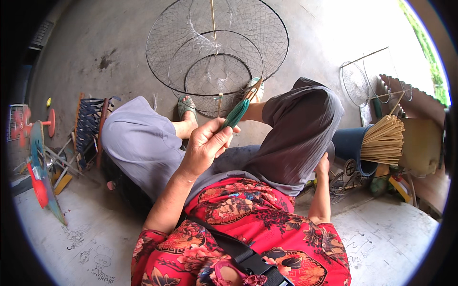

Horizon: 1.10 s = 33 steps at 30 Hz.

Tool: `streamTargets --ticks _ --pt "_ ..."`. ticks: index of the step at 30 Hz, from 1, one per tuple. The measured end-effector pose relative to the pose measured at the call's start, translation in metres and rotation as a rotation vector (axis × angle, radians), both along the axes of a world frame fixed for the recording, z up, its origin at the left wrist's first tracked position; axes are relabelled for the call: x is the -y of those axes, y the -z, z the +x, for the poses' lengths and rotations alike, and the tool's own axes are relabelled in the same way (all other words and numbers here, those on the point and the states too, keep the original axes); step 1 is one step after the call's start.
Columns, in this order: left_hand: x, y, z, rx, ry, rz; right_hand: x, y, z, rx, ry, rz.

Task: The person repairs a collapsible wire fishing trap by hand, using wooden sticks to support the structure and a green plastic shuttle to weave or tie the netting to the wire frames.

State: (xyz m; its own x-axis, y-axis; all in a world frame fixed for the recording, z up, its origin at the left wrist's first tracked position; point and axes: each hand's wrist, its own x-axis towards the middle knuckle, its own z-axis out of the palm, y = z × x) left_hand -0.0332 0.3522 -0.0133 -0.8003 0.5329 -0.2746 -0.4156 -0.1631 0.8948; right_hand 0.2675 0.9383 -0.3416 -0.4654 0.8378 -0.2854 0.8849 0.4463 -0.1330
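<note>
My left hand [206,143] is closed round a netting needle wound with green twine [237,113], its bamboo-coloured tip pointing up and away from me. Beyond it on the floor stands a round net cage [167,62] made of dark hoops and fine mesh, with a thin stick rising through its middle. My right hand [323,164] hangs low beside my right thigh, close to a blue bucket. My leg and the shadow there hide most of its fingers, so I cannot see whether it holds anything.
The blue bucket [350,148] at the right lies tilted, full of thin wooden sticks [383,139]. Coiled wire [338,183] is beside it. Farther right are another hooped net [354,85] and a yellowish container [422,145]. A folding chair [88,124] and a red-bladed fan [23,125] stand left.
</note>
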Motion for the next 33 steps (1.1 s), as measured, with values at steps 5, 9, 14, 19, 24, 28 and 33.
streamTargets --ticks 5,9,14,19,24,28,33 --pt "-0.012 0.012 0.012 -0.142 -0.028 -0.065 0.133 -0.223 -0.167 -0.770 -0.230 -0.111" --pt "-0.061 0.011 0.021 -0.587 0.021 -0.007 0.300 -0.389 -0.234 -0.965 -1.004 -0.516" --pt "-0.009 0.012 0.004 -0.880 0.095 -0.599 0.350 -0.378 -0.316 -0.923 -1.377 0.053" --pt "0.066 0.086 0.006 -0.498 0.349 -0.877 0.411 -0.349 -0.388 -0.413 -1.587 0.032" --pt "0.132 0.119 -0.021 -0.277 0.166 -0.996 0.357 -0.389 -0.468 -0.568 -1.169 0.118" --pt "0.186 0.165 -0.060 -0.243 -0.298 -0.832 0.290 -0.410 -0.490 -0.998 -0.807 -0.388" --pt "0.194 0.143 -0.121 -0.288 -0.737 -0.542 0.225 -0.366 -0.502 -1.160 -0.547 -0.878"
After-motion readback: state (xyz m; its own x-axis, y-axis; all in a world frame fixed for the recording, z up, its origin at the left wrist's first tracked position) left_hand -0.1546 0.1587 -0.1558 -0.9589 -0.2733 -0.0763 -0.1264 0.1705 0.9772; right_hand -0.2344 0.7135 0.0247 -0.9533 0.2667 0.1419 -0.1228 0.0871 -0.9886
